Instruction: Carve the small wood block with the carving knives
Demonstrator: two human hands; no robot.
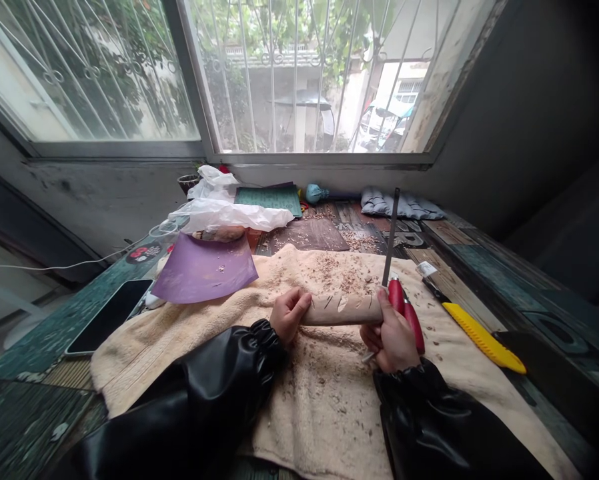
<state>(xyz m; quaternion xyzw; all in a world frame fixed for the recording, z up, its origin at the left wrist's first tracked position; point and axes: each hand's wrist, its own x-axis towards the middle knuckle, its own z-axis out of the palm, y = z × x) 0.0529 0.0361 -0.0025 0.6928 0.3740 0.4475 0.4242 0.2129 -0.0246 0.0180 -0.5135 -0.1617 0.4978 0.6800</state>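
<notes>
A pale, rounded piece of wood [347,311] with several short dark slits and one light notch lies level between my two hands. My left hand [288,316] is closed on its left end, thumb on top. At the other end, my right hand [393,337] is closed with its thumb against the wood. A long flat dark metal strip, like a file [391,233], rises from that same hand, and a thin pale end pokes out below the fingers. Red-handled tools [412,325] lie just beyond my right hand on the beige towel [329,427].
Wood shavings are scattered over the towel and brown board [309,235]. A yellow-handled knife [484,338] lies at the right. Purple sandpaper-like sheet [207,270], phone [110,317] and white plastic bag [234,215] are at the left. Behind are a green mat [269,199] and grey cushion [402,205].
</notes>
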